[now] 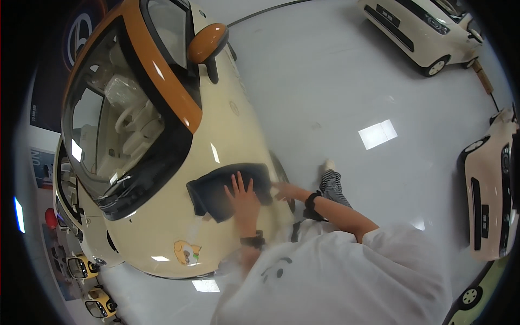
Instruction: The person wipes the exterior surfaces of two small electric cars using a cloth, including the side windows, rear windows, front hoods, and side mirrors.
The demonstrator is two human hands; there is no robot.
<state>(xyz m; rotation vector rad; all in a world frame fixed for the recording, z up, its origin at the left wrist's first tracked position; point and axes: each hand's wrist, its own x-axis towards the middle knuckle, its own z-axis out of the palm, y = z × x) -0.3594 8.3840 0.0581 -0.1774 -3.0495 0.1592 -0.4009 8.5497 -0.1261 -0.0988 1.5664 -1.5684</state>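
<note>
A dark blue cloth (219, 185) lies spread over the cream bonnet (162, 237) of a small car, one corner folded near its lower edge. My left hand (245, 201) rests flat on the cloth with fingers spread, a black band around the wrist. Close to the cloth's right edge is my right hand (286, 191), its fingers loosely apart; whether it touches the cloth is unclear. A cartoon animal sticker (187, 252) is on the bonnet's front part, left of my left forearm.
The car's windscreen (118, 122) and orange side mirror (208, 42) rise at upper left. Another cream car (422, 36) stands at upper right, a pinkish car (487, 195) at right. A green car (481, 284) shows at lower right. Glossy grey floor (321, 101) lies between them.
</note>
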